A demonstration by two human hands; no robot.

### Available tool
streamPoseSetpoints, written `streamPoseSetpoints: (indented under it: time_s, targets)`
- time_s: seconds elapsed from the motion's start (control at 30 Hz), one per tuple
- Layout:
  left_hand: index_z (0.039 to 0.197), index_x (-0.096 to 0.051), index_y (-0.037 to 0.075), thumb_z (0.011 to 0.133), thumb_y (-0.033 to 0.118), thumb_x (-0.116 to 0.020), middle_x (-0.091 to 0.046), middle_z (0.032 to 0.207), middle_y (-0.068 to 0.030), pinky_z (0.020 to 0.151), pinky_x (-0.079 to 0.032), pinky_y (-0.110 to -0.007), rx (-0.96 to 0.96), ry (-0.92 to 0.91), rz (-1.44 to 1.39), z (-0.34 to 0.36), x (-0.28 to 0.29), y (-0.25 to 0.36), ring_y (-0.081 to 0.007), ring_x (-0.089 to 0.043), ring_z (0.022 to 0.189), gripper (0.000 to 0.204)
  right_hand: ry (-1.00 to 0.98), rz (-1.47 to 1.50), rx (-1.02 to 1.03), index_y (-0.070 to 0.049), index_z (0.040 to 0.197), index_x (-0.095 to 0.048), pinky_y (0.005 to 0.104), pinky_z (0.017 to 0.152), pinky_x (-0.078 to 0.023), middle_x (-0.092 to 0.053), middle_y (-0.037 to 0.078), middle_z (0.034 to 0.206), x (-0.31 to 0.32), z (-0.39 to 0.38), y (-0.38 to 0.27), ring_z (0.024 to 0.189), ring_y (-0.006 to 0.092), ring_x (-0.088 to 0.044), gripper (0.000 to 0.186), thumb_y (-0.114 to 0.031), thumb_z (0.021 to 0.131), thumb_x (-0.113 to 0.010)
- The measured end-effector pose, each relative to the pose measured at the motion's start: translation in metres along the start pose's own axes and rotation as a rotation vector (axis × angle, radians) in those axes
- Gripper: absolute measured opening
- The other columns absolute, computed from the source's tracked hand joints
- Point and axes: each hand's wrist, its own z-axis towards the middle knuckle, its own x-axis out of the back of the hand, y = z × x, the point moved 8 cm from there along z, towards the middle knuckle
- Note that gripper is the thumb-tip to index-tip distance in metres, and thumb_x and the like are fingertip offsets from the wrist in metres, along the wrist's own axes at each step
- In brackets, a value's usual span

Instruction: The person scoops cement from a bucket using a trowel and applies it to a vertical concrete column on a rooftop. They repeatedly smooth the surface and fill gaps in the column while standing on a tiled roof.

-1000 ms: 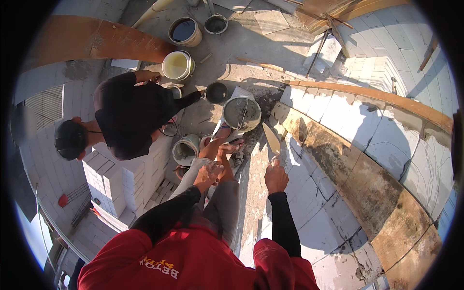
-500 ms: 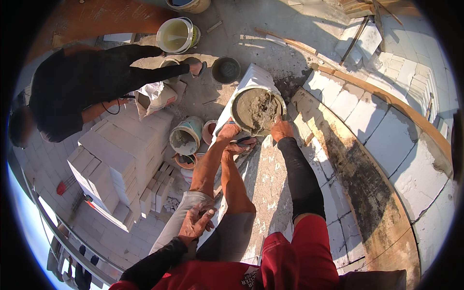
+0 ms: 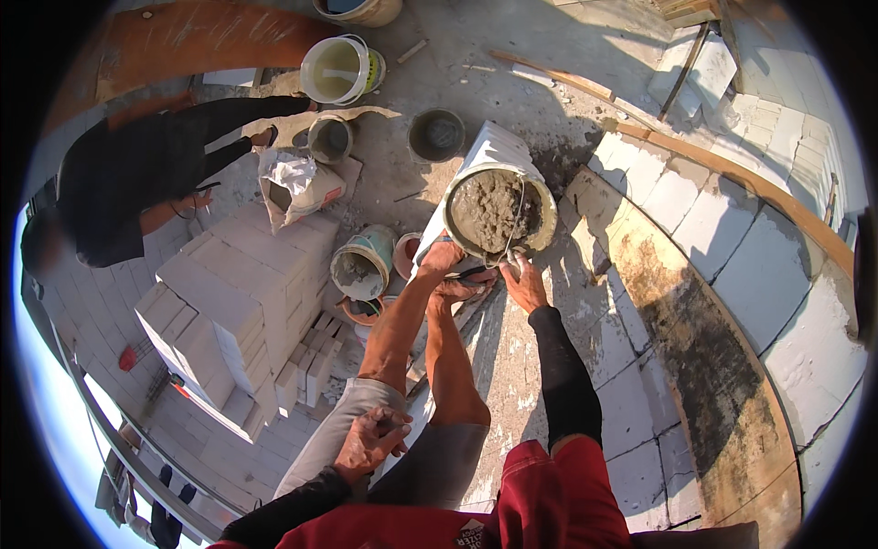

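Observation:
My right hand (image 3: 523, 285) reaches to the near rim of a bucket of grey mortar (image 3: 489, 209), its fingers closed at the wire handle. Behind the bucket is a white block (image 3: 489, 142). My sandalled feet are just below the bucket. My left hand (image 3: 373, 437) is by my leg, fingers loosely bent and apart with nothing visible in them. A stained board (image 3: 677, 357) runs along the blocks to my right.
A person in dark clothes (image 3: 137, 174) bends at the left beside an opened sack (image 3: 297, 188) and stacked white blocks (image 3: 215, 311). Several buckets (image 3: 355, 270) stand around. A timber strip (image 3: 732, 178) crosses the right. A rust-coloured sheet (image 3: 174, 50) is at top left.
My right hand moved up from holding a pale trowel to the mortar bucket, then slightly down to its handle; the trowel cannot be made out now. The other person's near arm drew back leftward.

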Motion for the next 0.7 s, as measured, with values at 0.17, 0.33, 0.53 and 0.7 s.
streamPoseSetpoints:
  time_s: [0.17, 0.33, 0.53, 0.7]
  targets:
    - [0.120, -0.066, -0.006, 0.104, 0.014, -0.066, -0.073, 0.100, -0.0112, 0.066, -0.058, -0.029, -0.001, -0.012, 0.289, -0.006, -0.010, 0.027, -0.0150, -0.071, 0.073, 0.025, 0.086, 0.077, 0.058, 0.012, 0.136, -0.059, 0.0513, 0.088, -0.054, -0.069, 0.037, 0.113, 0.025, -0.032, -0.005, 0.106, 0.0477, -0.069, 0.069, -0.048, 0.101, -0.066]
    - [0.126, -0.065, -0.006, 0.109, 0.023, -0.057, -0.073, 0.100, -0.0111, 0.067, -0.058, -0.030, -0.070, -0.049, 0.267, 0.000, -0.008, 0.017, -0.0154, -0.071, 0.071, 0.034, 0.138, 0.130, -0.016, 0.011, 0.134, -0.060, 0.0489, 0.080, -0.056, -0.072, 0.033, 0.105, 0.044, -0.074, -0.017, 0.094, 0.0419, -0.073, 0.066, -0.046, 0.103, -0.066]
    - [0.123, -0.065, -0.009, 0.110, 0.025, -0.056, -0.073, 0.092, -0.0115, 0.062, -0.061, -0.031, -0.220, -0.100, 0.232, 0.008, -0.013, 0.031, -0.0173, -0.072, 0.068, 0.038, 0.331, 0.271, -0.052, 0.010, 0.124, -0.064, 0.0437, 0.074, -0.055, -0.073, 0.025, 0.095, 0.076, -0.175, -0.051, 0.081, 0.0314, -0.071, 0.057, -0.043, 0.102, -0.068]
    - [0.120, -0.067, -0.008, 0.105, 0.025, -0.061, -0.073, 0.087, -0.0126, 0.065, -0.061, -0.032, -0.260, -0.020, 0.298, 0.006, -0.025, 0.057, -0.0200, -0.072, 0.067, 0.038, 0.405, 0.559, -0.183, 0.001, 0.103, -0.061, 0.0388, 0.064, -0.048, -0.061, 0.012, 0.074, 0.109, -0.325, -0.139, 0.068, 0.0196, -0.056, 0.039, -0.037, 0.103, -0.067]
